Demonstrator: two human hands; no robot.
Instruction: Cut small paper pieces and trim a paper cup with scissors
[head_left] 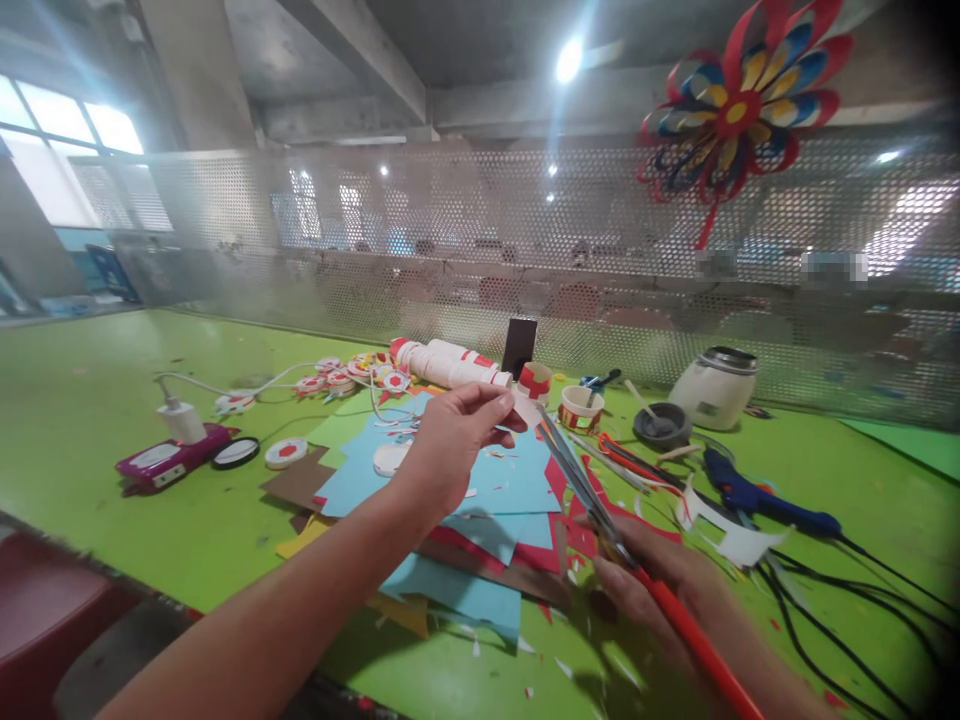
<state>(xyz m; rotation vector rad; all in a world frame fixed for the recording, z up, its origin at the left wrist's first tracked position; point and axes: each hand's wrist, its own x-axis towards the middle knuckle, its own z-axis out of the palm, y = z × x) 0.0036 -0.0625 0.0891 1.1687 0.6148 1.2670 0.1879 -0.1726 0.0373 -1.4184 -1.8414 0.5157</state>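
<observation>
Paper slip (526,408), small and pale; call it clock centre. Left hand (457,440), 8 to 9 o'clock of it, pinches it between thumb and fingertips, other fingers curled. Right hand (679,555), 4 to 5 o'clock, is wrapped round the handles of the scissors (579,480); blades point toward 11, tips right by the slip. Can't tell if the blades are parted or already on the paper.

Main risk: nicked fingertip. Little slip shows past the pinch, so a deep bite or a slipping thumb would bring steel onto skin. Next: bad edge. Slip is held in the air, thin and unsupported, so it could bend or fold between the blades rather than cut clean; long blades worked near the tips may wobble too.

Dropped slip: could get lost among the offcuts on the blue sheets (517,490) at 6 to 7.

Right side is crowded. Cup (580,412) at 3 could be knocked if the scissors swing up. Glue gun (772,507) at 3 to 4 lies by a white cutout (739,542); if hot (can't tell), it might scorch that or a straying wrist. Right elbow could snag the black cables, 4 o'clock, and drag the gun.
</observation>
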